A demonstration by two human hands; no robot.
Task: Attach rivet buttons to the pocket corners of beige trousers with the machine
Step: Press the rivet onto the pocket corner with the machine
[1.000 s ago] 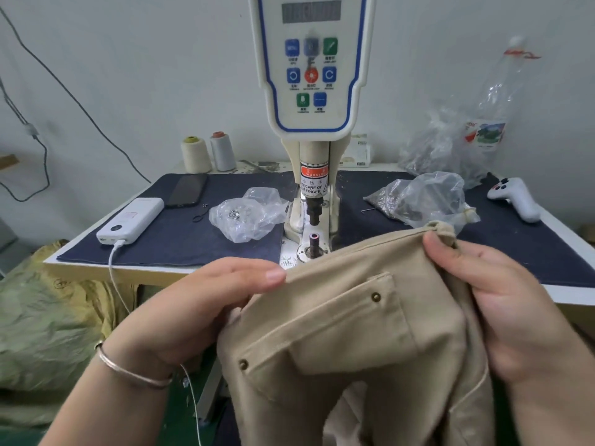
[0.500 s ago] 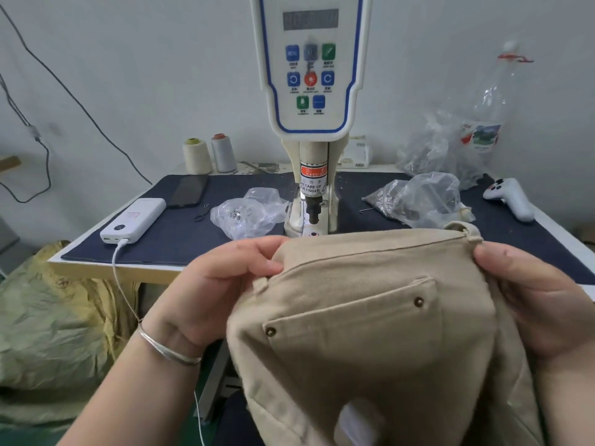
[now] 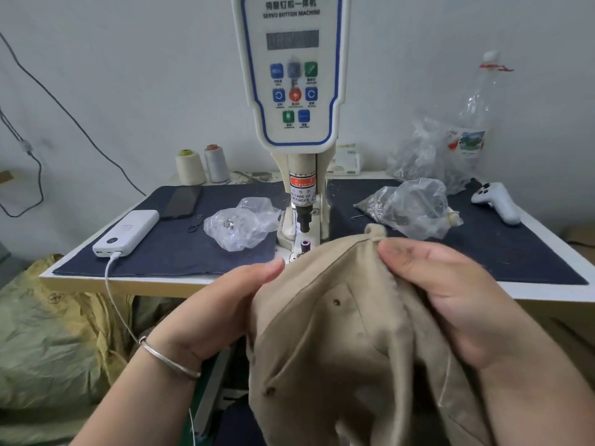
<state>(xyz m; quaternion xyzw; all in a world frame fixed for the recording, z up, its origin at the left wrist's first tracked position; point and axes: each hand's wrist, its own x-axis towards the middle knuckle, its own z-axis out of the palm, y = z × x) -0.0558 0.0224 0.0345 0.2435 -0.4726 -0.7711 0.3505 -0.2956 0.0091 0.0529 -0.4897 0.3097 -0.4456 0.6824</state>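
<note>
I hold the beige trousers [image 3: 341, 355] in front of the table, just below the white button machine [image 3: 294, 91]. My left hand [image 3: 219, 310] grips the cloth on its left side. My right hand [image 3: 450, 294] pinches the waistband near a belt loop [image 3: 375, 230]. Two dark rivets show on a pocket: the upper rivet [image 3: 336, 301] and the lower rivet [image 3: 269, 391]. The pocket lies tilted and partly folded. The machine's lower die [image 3: 305, 244] stands just beyond the waistband, under the punch [image 3: 304, 225].
A dark blue mat [image 3: 180, 246] covers the table. On it lie a white power bank [image 3: 127, 233], a phone [image 3: 182, 201], a clear bag with small metal parts [image 3: 241, 225], more plastic bags [image 3: 412, 207] and a white controller [image 3: 497, 202]. Thread cones [image 3: 201, 164] stand behind.
The trousers have been turned and bunched: the pocket that lay flat and level now tilts steeply. My right hand has moved left along the waistband, and the lower die shows again.
</note>
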